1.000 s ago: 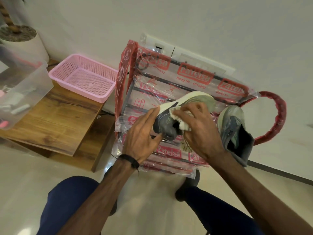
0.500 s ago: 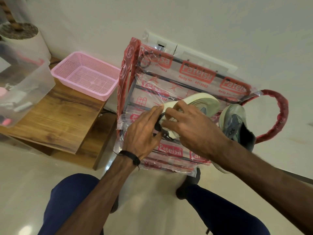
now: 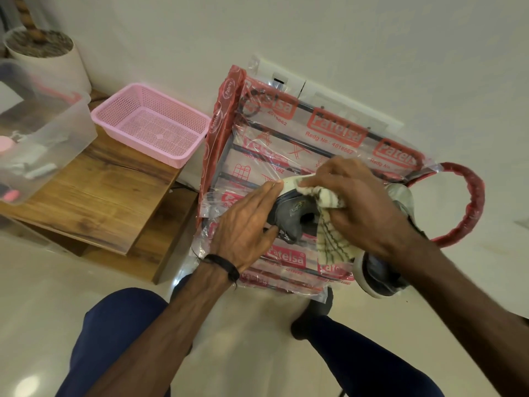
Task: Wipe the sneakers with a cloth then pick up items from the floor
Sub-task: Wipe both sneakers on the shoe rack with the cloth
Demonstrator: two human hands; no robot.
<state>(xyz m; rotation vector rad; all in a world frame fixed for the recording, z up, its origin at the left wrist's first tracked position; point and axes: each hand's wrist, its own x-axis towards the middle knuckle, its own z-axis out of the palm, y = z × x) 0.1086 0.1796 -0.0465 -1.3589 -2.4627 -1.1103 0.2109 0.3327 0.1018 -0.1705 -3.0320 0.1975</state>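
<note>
1. Fingers point(image 3: 267, 193) of the left hand point(image 3: 246, 224) lay nearly straight and close together along the grey sneaker point(image 3: 292, 213), fingertips at its pale sole edge and thumb tucked under its near side, steadying it.
2. At 3 o'clock from that hand, the right hand point(image 3: 363, 204) was curled round a checked cream cloth point(image 3: 332, 224), its fingers bunching the fabric against the shoe's top and sole rim while a loose tail of it hung toward 6 o'clock.
3. That sneaker sat between the two hands, resting on a plastic-wrapped metal rack point(image 3: 286, 150) printed in red. Its long axis seemed to run from about 7 o'clock to 1 o'clock, though the right hand hid the far end.
4. For the next stroke, I judged the right hand the working one: the uncleaned side lay directly under and toward 7 o'clock from its fingers, so the cloth would travel along that axis toward the left hand's brace.
5. A second sneaker point(image 3: 383, 270) lay at 4 o'clock from the first, partly under the right forearm, apparently still to be wiped.
6. Farther off, at 10 o'clock, a pink mesh basket point(image 3: 177, 156) stood on a wooden table point(image 3: 94, 190), with a clear plastic box point(image 3: 71, 130) at 9 o'clock.
7. Floor items for the later step were not identifiable.
</note>
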